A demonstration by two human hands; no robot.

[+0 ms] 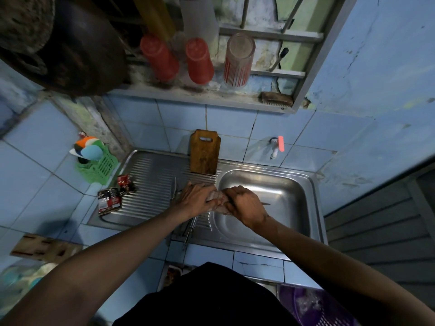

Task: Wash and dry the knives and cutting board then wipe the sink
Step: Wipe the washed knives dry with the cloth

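My left hand (196, 200) and my right hand (244, 204) meet over the left rim of the steel sink (270, 184). Between them is a pinkish cloth (217, 200), which my left hand grips. My right hand is curled round a knife (266, 204); only its thin dark tip shows, pointing right over the basin. Other knives lie on the ribbed drainboard (150, 175), one (174, 188) beside my left hand and others (190, 228) under my left wrist near the front edge. The wooden cutting board (204, 152) stands upright against the tiled wall behind the drainboard.
A white tap with a red handle (275, 148) juts from the wall above the basin. A green basket (98, 167) and sachet packets (109, 200) sit left of the drainboard. Red cups (199, 61) and a glass stand inverted on the shelf above. A purple basket (315, 304) is below right.
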